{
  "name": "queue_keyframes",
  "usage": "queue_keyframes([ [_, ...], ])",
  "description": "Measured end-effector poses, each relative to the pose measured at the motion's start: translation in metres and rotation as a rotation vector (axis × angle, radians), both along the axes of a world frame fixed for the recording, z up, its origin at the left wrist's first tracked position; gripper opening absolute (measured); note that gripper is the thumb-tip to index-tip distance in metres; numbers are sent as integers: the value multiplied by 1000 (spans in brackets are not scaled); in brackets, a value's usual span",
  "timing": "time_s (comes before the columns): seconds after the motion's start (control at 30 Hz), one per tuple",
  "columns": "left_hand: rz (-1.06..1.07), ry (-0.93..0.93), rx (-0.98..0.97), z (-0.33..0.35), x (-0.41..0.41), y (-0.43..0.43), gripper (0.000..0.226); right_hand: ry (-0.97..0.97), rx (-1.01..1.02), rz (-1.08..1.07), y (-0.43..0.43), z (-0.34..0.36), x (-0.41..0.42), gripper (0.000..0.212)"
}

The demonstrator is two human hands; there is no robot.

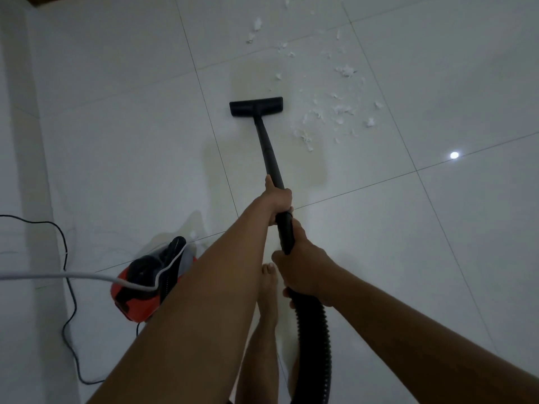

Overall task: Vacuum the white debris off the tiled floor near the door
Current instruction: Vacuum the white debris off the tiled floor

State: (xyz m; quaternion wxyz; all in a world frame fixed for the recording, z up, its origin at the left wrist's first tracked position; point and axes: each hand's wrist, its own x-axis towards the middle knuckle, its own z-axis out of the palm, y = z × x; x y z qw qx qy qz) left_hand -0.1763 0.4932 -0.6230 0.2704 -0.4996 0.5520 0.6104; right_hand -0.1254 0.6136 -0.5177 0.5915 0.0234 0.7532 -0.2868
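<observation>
A black vacuum wand (269,153) runs forward from my hands to its flat floor head (256,106), which rests on the white tiled floor (437,243). My left hand (277,199) grips the wand higher up; my right hand (306,269) grips the handle end where the ribbed black hose (316,339) joins. White debris (335,112) lies scattered to the right of the head and beyond it, with more bits (256,27) farther ahead. The floor head sits just left of the nearest flakes, not on them.
The red and black vacuum body (145,287) sits on the floor at my lower left. A white cable (58,277) and a black cord (68,301) trail across the floor at left, near a white wall (17,141). My bare feet (268,287) stand under the hose.
</observation>
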Motion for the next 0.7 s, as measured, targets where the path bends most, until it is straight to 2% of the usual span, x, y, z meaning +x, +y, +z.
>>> queue_keyframes([
  [0.27, 15, 29, -20, -8, 8, -8, 76, 5, -154, -148, 1, -13, 13, 76],
  [0.4, 53, 45, -6, -11, 26, 0, 77, -125, -255, -384, 15, -4, 31, 69],
  [0.7, -61, 14, -137, -6, 41, 21, 87, -55, -173, -299, 25, -6, 48, 69],
])
